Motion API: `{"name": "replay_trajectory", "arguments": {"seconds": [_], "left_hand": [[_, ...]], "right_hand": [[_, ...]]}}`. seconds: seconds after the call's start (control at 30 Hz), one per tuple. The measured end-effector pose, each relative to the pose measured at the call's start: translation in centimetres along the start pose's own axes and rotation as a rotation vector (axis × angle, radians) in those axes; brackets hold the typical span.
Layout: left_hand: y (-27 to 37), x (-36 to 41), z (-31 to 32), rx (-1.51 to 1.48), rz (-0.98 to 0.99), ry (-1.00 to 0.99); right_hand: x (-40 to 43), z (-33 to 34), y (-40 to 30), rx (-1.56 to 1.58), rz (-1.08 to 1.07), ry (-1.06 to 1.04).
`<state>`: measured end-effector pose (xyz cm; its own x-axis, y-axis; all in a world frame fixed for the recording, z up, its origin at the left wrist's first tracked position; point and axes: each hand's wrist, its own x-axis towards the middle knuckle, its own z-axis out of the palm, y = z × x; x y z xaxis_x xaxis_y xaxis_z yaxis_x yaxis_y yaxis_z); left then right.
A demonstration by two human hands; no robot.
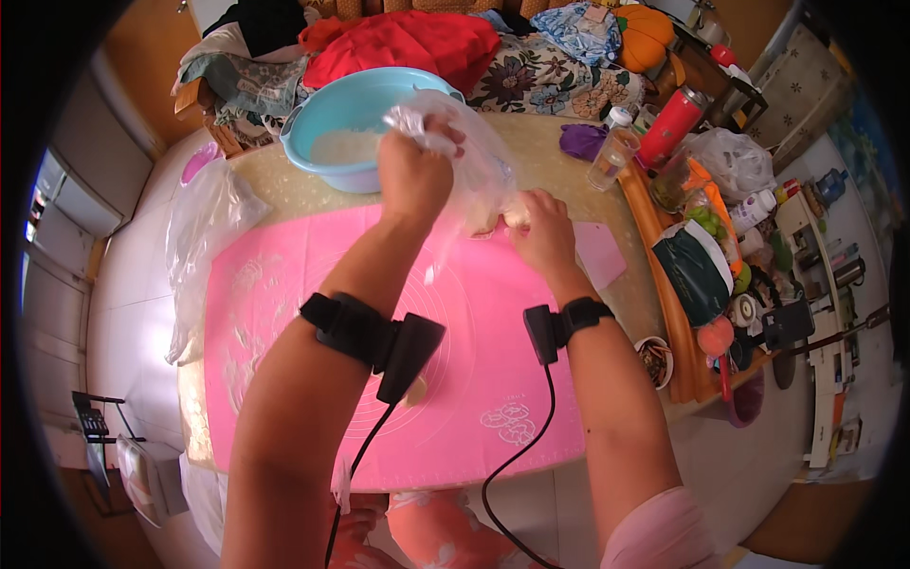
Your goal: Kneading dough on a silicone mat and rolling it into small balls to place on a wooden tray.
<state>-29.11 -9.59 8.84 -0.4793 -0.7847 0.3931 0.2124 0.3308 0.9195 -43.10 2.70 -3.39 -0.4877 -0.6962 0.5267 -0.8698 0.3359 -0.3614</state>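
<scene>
My left hand [419, 167] grips the gathered top of a clear plastic bag [483, 153], lifted beside a light blue basin [334, 174] with white flour-like powder inside. My right hand [542, 227] is at the bag's lower right, its fingers on a pale lump of dough [517, 213]. Another pale lump [482, 222] lies just left of it, partly under the plastic. Beneath both arms spreads a pink silicone kneading mat [498, 320], dusted with flour on its left side. A small pale dough piece [415, 392] shows on the mat, mostly hidden by the left wrist device.
A pink scraper [601, 254] lies by the mat's right edge. Another plastic bag [206, 235] hangs over the table's left side. On the right stand a glass cup [613, 160], a red thermos [672, 126], a wooden tray [657, 284] with fruit, and a small bowl [654, 361]. Cables hang from both wrists.
</scene>
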Motion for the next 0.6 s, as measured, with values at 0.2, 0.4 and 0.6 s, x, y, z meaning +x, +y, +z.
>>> {"name": "replay_trajectory", "arguments": {"seconds": [0.2, 0.4, 0.6], "left_hand": [[3.9, 0.7, -7.3, -0.361, -0.024, 0.128], [-0.9, -6.7, -23.0, 0.040, -0.513, 0.417], [-4.3, -15.4, -32.1, 0.374, -0.750, 0.205]], "right_hand": [[2.1, 0.8, 0.6, -0.037, -0.007, -0.285], [4.0, -0.1, 4.5, 0.023, -0.033, -0.329], [6.2, 2.0, 6.0, 0.445, 0.305, -0.362]]}}
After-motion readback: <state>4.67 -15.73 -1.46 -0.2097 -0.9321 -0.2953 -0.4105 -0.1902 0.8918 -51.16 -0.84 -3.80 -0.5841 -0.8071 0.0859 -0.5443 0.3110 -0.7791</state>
